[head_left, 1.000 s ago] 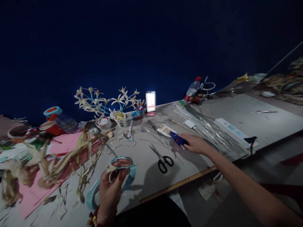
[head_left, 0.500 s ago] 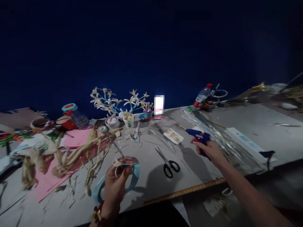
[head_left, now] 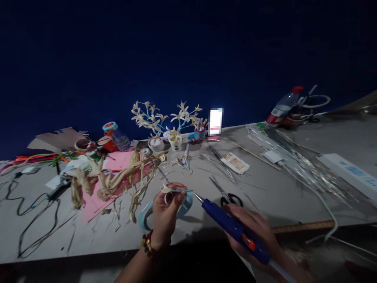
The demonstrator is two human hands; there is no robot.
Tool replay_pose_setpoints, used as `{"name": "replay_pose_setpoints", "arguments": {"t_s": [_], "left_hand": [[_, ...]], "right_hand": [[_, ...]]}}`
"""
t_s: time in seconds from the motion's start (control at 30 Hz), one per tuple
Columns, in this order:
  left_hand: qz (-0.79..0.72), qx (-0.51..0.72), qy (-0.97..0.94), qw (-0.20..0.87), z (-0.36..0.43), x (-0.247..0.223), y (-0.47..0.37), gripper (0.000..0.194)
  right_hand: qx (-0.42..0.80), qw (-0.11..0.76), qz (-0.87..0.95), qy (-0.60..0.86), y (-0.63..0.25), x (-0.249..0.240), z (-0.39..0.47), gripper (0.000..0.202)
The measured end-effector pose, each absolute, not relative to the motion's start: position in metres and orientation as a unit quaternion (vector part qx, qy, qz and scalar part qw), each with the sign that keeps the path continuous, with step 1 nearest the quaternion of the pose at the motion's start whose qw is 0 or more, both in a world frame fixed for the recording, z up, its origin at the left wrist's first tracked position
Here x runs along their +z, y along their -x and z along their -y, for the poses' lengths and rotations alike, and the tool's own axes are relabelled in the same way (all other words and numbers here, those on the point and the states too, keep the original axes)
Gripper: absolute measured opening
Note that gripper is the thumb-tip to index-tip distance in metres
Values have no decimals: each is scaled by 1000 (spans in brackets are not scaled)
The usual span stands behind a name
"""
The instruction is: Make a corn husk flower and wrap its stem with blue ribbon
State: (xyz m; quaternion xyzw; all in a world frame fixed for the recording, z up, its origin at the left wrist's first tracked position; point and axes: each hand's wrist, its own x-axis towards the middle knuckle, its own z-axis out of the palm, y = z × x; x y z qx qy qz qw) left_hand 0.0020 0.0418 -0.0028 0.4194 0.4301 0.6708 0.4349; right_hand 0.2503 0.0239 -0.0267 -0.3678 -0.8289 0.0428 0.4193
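Observation:
My left hand [head_left: 168, 205] is closed on a thin blue-wrapped stem [head_left: 184, 191], with a pale husk petal [head_left: 165, 189] at its left end. A loop of light blue tape [head_left: 147, 214] hangs around and behind that hand. My right hand [head_left: 250, 228] grips a dark blue glue gun [head_left: 226, 222]. The gun's metal nozzle points up and left, close to the right end of the stem; whether they touch is hard to tell. Black-handled scissors [head_left: 225, 194] lie just beyond the gun, partly hidden by it and my right hand.
Dried husks [head_left: 112, 182] lie on pink paper [head_left: 94, 204] at the left. Husk flowers [head_left: 150, 118] stand in cups by the wall, beside a lit phone [head_left: 215, 122]. Wires [head_left: 306, 165], a bottle [head_left: 285, 106] and a power strip [head_left: 350, 173] are at the right; cables lie far left.
The view has shifted left. My right hand has brought the glue gun from beyond the scissors down and left, close to the stem. My left hand still holds the stem.

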Motion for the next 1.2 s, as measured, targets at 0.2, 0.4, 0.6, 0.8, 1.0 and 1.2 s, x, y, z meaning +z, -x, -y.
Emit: {"name": "replay_pose_setpoints", "arguments": {"t_s": [0.2, 0.4, 0.6, 0.8, 1.0, 1.2], "left_hand": [[-427, 680, -413, 430, -41, 1, -3, 13], [-428, 678, -425, 420, -40, 2, -4, 14], [-428, 674, -431, 421, -39, 4, -5, 11], [-430, 674, -437, 413, -39, 4, -5, 11], [-418, 680, -437, 415, -39, 2, -5, 7], [-420, 679, -432, 419, -39, 3, -5, 7]], "right_hand": [[24, 426, 841, 333, -237, -23, -31, 39], [42, 428, 838, 336, -231, -11, -32, 30], [22, 441, 835, 329, -227, -3, -32, 30], [26, 439, 832, 338, -229, -10, -32, 31], [29, 429, 832, 350, -231, -11, -31, 29], [29, 387, 839, 380, -233, -12, -27, 33]]}}
